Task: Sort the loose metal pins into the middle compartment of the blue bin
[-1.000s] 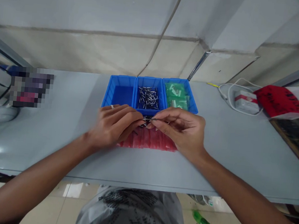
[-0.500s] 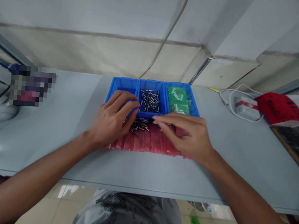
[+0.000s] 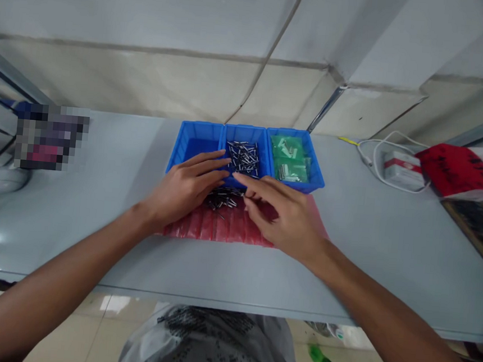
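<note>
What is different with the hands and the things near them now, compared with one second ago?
The left hand and right hand have stopped pinching a thin metal piece together; their fingers have opened and shifted forward, toward the blue bins. Whether the right holds anything is unclear. The bins, green packets and red packets stayed in place.

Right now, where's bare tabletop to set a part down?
Bare tabletop: left, between the grey rounded object and blue bins; right, between red plastic and dark panel. Crowded: centre, loose pins between left hand and right hand.
</note>
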